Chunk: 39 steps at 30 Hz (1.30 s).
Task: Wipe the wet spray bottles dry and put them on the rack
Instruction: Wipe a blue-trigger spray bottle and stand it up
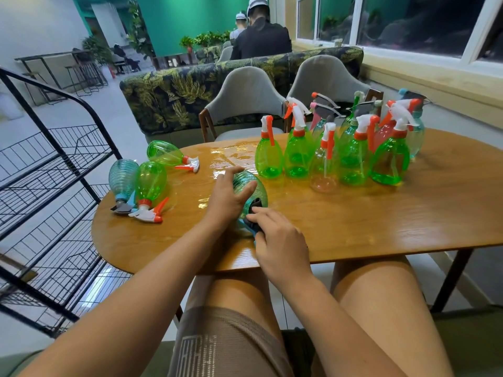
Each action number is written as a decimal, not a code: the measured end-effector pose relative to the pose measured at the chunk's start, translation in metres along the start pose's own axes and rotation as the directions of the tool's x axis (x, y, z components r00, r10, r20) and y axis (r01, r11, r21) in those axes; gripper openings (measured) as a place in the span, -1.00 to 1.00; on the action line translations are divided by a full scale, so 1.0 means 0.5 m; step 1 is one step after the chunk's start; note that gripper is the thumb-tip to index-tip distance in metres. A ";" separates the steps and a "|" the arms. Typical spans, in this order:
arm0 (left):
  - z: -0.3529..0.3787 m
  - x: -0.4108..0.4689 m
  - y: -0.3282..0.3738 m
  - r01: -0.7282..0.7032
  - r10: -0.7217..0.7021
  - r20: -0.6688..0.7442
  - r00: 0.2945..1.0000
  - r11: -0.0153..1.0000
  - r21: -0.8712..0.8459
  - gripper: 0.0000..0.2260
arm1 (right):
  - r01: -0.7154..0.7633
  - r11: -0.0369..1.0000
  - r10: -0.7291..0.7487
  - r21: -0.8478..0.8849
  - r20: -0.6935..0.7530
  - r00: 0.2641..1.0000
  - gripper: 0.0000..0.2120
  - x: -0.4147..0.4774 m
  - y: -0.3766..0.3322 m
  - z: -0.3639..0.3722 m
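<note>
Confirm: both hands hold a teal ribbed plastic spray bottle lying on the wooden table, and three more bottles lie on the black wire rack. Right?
No: the head view shows those three plastic spray bottles lying on the wooden table's left end, not on the black wire rack. The rest holds.

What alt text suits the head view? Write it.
Two hands hold a teal spray bottle lying on a wet table: left hand round its body, right hand at its sprayer. Three bottles lie left by a black wire rack; upright bottles stand behind.
</note>
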<state>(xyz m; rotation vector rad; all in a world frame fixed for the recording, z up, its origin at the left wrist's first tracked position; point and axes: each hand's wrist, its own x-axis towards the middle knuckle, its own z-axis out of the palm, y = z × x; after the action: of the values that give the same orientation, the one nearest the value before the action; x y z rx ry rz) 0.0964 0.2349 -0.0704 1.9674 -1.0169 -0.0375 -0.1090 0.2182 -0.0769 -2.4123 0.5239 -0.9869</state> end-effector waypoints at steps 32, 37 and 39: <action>-0.016 -0.004 0.010 0.024 -0.022 0.046 0.999 0.998 -0.058 -0.49 | -0.151 0.989 0.151 -0.006 -0.010 0.989 -0.88 0.002 -0.016 -0.035; -0.015 0.003 0.007 0.002 -0.002 0.034 0.999 1.000 -0.013 -0.48 | -0.064 0.998 0.064 -0.023 0.016 0.998 -0.84 -0.007 -0.042 -0.001; -0.020 -0.004 0.006 0.002 -0.001 0.030 1.000 1.000 -0.030 -0.48 | -0.069 0.997 0.070 -0.017 0.039 0.997 -0.80 -0.004 -0.029 -0.001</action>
<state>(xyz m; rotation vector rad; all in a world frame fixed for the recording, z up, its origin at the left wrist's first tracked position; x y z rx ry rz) 0.0970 0.2424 -0.0630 1.9452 -1.0286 -0.0832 -0.1081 0.2308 -0.0695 -2.4056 0.5990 -0.9069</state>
